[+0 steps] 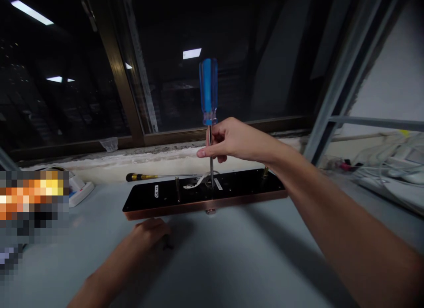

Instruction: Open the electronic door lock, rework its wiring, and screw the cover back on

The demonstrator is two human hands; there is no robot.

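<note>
A screwdriver with a clear blue handle point(208, 87) stands nearly upright, its tip down on the black face of a long copper-edged plate point(238, 184). My right hand point(225, 140) is closed round the screwdriver's metal shaft, below the handle. White wires point(200, 181) come out near the middle of the plate, close to the tip. In front of the plate's left part, my left hand point(150, 232) rests low over the table with curled fingers. Small dark pieces point(168, 245) lie by its fingertips; what the fingers hold, if anything, is hidden.
Behind the plate lies a yellow-and-black screwdriver point(139, 177). A white device point(79, 191) sits at the left beside a blurred-out patch. Clear plastic bags and cables point(391, 162) are heaped at the right, near a metal frame point(326, 136). A dark window rises behind the table.
</note>
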